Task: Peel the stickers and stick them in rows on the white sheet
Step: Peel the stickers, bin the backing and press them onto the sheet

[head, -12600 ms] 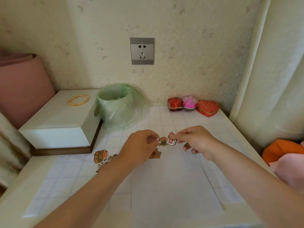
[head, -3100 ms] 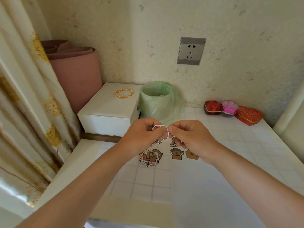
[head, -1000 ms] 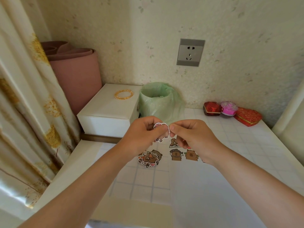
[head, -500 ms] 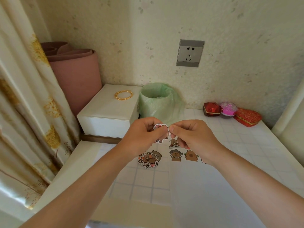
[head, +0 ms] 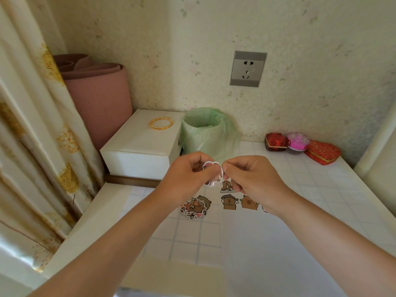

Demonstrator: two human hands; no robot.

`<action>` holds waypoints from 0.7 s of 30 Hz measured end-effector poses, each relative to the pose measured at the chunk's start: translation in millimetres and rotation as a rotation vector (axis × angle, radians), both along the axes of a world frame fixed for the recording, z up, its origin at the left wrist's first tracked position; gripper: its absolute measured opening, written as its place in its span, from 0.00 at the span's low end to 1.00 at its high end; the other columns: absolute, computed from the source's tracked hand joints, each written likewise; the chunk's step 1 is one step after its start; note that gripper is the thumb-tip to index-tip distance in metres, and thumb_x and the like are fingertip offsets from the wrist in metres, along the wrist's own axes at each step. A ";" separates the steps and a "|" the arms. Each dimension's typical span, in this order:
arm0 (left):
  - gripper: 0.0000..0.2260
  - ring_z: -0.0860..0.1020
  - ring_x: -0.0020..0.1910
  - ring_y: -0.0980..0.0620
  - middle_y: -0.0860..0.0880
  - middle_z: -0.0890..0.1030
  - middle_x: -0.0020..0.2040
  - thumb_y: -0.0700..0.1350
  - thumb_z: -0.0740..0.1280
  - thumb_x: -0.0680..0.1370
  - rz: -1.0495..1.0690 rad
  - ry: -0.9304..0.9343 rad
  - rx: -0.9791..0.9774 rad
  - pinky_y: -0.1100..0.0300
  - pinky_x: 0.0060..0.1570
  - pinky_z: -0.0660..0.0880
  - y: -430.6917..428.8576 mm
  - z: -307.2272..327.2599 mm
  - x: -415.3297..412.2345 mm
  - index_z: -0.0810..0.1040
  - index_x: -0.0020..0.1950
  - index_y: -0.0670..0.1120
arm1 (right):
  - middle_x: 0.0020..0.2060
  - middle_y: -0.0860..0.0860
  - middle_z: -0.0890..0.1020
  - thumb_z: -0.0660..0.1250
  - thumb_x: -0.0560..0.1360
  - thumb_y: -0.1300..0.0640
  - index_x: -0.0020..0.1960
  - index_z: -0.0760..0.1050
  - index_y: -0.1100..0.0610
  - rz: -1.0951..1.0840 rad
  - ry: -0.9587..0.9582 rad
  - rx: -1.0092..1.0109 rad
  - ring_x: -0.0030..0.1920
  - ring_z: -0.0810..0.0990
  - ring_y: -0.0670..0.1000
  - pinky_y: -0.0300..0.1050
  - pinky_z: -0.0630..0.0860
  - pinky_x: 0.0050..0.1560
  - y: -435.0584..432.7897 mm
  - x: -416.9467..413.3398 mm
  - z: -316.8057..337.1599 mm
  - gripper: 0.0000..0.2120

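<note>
**Both hands on one sticker, held above the table**

My left hand (head: 188, 174) and right hand (head: 250, 179) meet fingertip to fingertip, each pinching an edge of a small white-bordered sticker (head: 212, 168) held up off the table (head: 321, 189). From this angle I can't tell whether its backing has started to lift.

Just below the hands, three brown cartoon stickers (head: 229, 202) lie on the far end of the white sheet (head: 267, 243); a fourth may be hidden by my right wrist. A loose pile of stickers (head: 196, 206) sits on the table just left of the sheet.

Beyond that stands a bin lined with a green bag (head: 205, 129). To its left is a white box (head: 141, 144) with a gold bangle (head: 160, 123) on its lid. Three small red and pink gift boxes (head: 297, 141) sit by the wall at the right.
</note>
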State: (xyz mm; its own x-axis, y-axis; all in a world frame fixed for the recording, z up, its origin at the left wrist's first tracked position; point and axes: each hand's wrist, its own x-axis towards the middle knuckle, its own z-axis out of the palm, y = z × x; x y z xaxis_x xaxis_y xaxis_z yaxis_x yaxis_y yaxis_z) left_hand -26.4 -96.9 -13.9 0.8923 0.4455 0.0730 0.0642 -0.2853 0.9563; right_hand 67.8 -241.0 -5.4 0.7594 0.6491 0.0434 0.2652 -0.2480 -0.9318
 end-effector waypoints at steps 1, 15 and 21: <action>0.04 0.76 0.35 0.59 0.57 0.82 0.39 0.50 0.73 0.74 0.072 -0.012 0.074 0.66 0.38 0.71 0.0 -3.2 1.0 0.80 0.45 0.52 | 0.21 0.50 0.72 0.67 0.77 0.61 0.37 0.81 0.59 -0.011 -0.002 0.013 0.22 0.67 0.44 0.33 0.65 0.25 0.4 -0.2 -0.2 0.11; 0.02 0.85 0.39 0.52 0.52 0.86 0.41 0.45 0.73 0.76 0.145 -0.008 -0.179 0.53 0.40 0.83 -19.6 -0.7 -0.9 0.85 0.45 0.48 | 0.33 0.36 0.79 0.67 0.76 0.50 0.40 0.81 0.44 -0.119 -0.630 -0.099 0.33 0.77 0.45 0.37 0.69 0.35 0.6 0.8 -16.6 0.07; 0.05 0.85 0.38 0.53 0.54 0.86 0.40 0.46 0.70 0.77 0.158 0.044 -0.141 0.54 0.38 0.82 -19.7 -3.4 2.0 0.84 0.44 0.48 | 0.36 0.39 0.81 0.67 0.76 0.49 0.39 0.81 0.45 -0.110 -0.632 -0.085 0.33 0.77 0.45 0.39 0.72 0.35 1.5 2.4 -21.4 0.08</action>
